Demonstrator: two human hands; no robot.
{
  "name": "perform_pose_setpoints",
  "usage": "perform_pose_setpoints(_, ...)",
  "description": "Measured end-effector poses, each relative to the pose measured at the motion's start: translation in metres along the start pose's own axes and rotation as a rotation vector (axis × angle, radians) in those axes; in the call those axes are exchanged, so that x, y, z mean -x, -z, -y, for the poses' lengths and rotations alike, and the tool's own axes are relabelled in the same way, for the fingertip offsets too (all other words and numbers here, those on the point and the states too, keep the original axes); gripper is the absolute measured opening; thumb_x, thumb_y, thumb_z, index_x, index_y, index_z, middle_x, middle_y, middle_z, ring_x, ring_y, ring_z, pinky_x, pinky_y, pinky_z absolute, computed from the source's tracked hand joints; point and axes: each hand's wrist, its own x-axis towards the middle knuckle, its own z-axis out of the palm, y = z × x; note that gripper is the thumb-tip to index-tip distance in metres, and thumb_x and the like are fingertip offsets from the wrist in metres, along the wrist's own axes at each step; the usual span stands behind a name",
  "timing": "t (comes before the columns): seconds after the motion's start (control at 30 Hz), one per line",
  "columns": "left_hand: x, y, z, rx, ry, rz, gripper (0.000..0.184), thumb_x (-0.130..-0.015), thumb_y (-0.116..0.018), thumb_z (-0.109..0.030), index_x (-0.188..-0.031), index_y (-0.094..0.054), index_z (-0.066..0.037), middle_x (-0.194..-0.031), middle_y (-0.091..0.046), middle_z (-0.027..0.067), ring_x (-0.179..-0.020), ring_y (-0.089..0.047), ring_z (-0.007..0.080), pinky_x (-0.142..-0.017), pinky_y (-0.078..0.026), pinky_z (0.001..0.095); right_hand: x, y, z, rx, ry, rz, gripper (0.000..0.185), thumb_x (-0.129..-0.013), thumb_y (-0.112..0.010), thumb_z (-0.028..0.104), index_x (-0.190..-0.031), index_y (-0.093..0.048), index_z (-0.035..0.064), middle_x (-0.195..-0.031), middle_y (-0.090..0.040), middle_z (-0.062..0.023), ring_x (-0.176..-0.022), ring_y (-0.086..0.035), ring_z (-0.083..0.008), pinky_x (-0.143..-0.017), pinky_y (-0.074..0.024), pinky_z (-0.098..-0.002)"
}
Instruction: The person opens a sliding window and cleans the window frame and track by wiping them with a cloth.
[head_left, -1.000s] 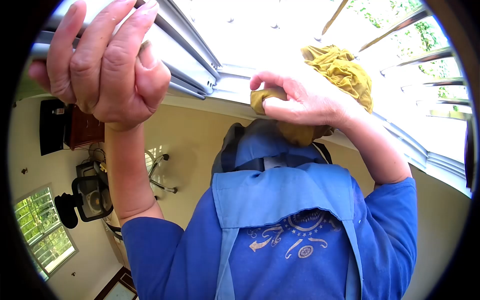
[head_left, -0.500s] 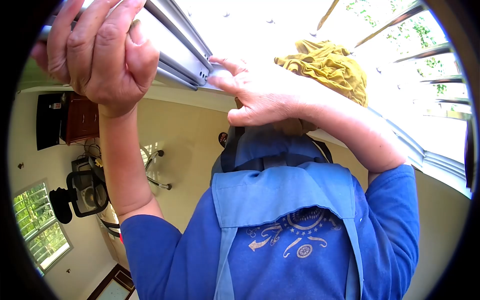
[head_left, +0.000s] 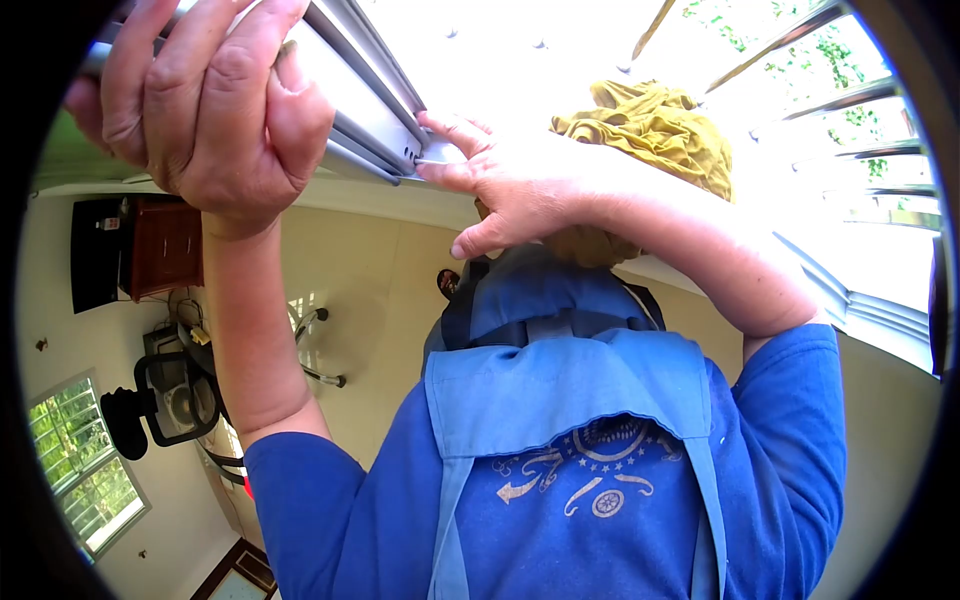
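Note:
My left hand (head_left: 215,110) is closed, its fingers curled over the grey metal window sash (head_left: 370,75); what lies under the fingertips is partly hidden. My right hand (head_left: 510,185) is at the end of that sash, fingers stretched and apart, thumb held away. Its fingertips are close to the small dark holes in the end of the profile. A thin pale strip or rod (head_left: 430,162) shows between two fingers; I cannot make out what it is. Behind my right forearm, a crumpled mustard-yellow cloth (head_left: 660,135) lies on the bright sill.
Metal bars (head_left: 780,45) cross the window at the upper right, with foliage outside. A blue apron (head_left: 565,390) covers my chest. Down in the room are a wooden cabinet (head_left: 165,245), a black chair (head_left: 180,400) and the tiled floor (head_left: 370,270).
My left hand and the sash have shifted slightly right and down. The right fingers have spread a little, the thumb dropping away, and the thin pale strip now shows between them.

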Motion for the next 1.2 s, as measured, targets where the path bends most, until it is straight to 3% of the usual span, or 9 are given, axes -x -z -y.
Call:
perform_pose_setpoints(0.2, 0.003, -0.002, -0.003, 0.000, 0.035, 0.004, 0.041, -0.089, -0.032, -0.018, -0.090, -0.072, -0.020, -0.095, -0.070, -0.0108, -0.112, -0.052, 0.0118, -0.112, -0.020, 0.0320, 0.000, 0.005, 0.005, -0.042, -0.039, 0.031, 0.077, -0.075, -0.067, 0.047, -0.137, -0.045, 0.0065, -0.153, -0.013, -0.0216, -0.136, -0.027, -0.0390, -0.111, -0.0288, -0.0425)
perform_pose_setpoints(0.7, 0.000, -0.001, -0.015, 0.012, 0.113, 0.013, 0.036, -0.090, -0.036, -0.018, -0.094, -0.072, -0.018, -0.101, -0.069, -0.0087, -0.118, -0.050, 0.0146, -0.116, -0.011, 0.0348, -0.007, 0.007, 0.007, -0.107, -0.116, 0.159, 0.069, -0.080, -0.059, 0.048, -0.135, -0.048, 0.0071, -0.152, -0.019, -0.0224, -0.140, -0.021, -0.0362, -0.112, -0.0245, -0.0420)
perform_pose_setpoints(0.9, 0.001, -0.001, -0.013, 0.021, 0.112, -0.001, 0.036, -0.089, -0.036, -0.017, -0.094, -0.072, -0.018, -0.100, -0.069, -0.0090, -0.118, -0.050, 0.0139, -0.116, -0.011, 0.0344, -0.001, 0.008, 0.005, -0.122, -0.088, 0.097, 0.060, -0.081, -0.060, 0.042, -0.129, -0.053, 0.0059, -0.147, -0.027, -0.0247, -0.133, -0.035, -0.0357, -0.107, -0.0344, -0.0393)
perform_pose_setpoints(0.97, 0.003, -0.003, -0.012, 0.018, 0.101, -0.026, 0.036, -0.089, -0.037, -0.017, -0.092, -0.072, -0.019, -0.099, -0.069, -0.0096, -0.116, -0.051, 0.0132, -0.114, -0.015, 0.0335, 0.002, 0.001, -0.006, -0.369, 0.002, -0.354, 0.045, -0.084, -0.060, 0.033, -0.120, -0.057, 0.0055, -0.134, -0.044, -0.0238, -0.112, -0.056, -0.0304, -0.095, -0.0455, -0.0359)
perform_pose_setpoints(1.03, 0.000, -0.001, -0.012, -0.004, 0.094, -0.010, 0.035, -0.089, -0.037, -0.017, -0.090, -0.072, -0.020, -0.098, -0.069, -0.0110, -0.113, -0.052, 0.0124, -0.111, -0.020, 0.0318, 0.007, 0.001, -0.008, -0.460, -0.283, -0.607, 0.028, -0.085, -0.063, 0.017, -0.111, -0.059, 0.0059, -0.082, -0.065, -0.0079, -0.067, -0.060, -0.0125, -0.066, -0.0507, -0.0267)
perform_pose_setpoints(1.1, 0.002, -0.002, -0.009, 0.016, 0.078, -0.010, 0.036, -0.089, -0.037, -0.017, -0.090, -0.072, -0.020, -0.098, -0.069, -0.0109, -0.113, -0.052, 0.0123, -0.112, -0.019, 0.0317, 0.010, 0.001, -0.026, -0.464, -0.343, -0.722, 0.018, -0.086, -0.063, 0.015, -0.101, -0.064, 0.0049, -0.073, -0.064, -0.0055, -0.065, -0.058, -0.0096, -0.061, -0.0482, -0.0274)
perform_pose_setpoints(1.2, 0.003, -0.002, -0.007, -0.002, 0.080, 0.001, 0.036, -0.089, -0.036, -0.017, -0.091, -0.072, -0.019, -0.098, -0.069, -0.0108, -0.114, -0.051, 0.0121, -0.114, -0.016, 0.0318, 0.016, 0.009, -0.032, -0.514, -0.375, -0.653, 0.020, -0.089, -0.062, 0.022, -0.091, -0.066, 0.0022, -0.076, -0.064, -0.0074, -0.065, -0.058, -0.0111, -0.059, -0.0476, -0.0279)
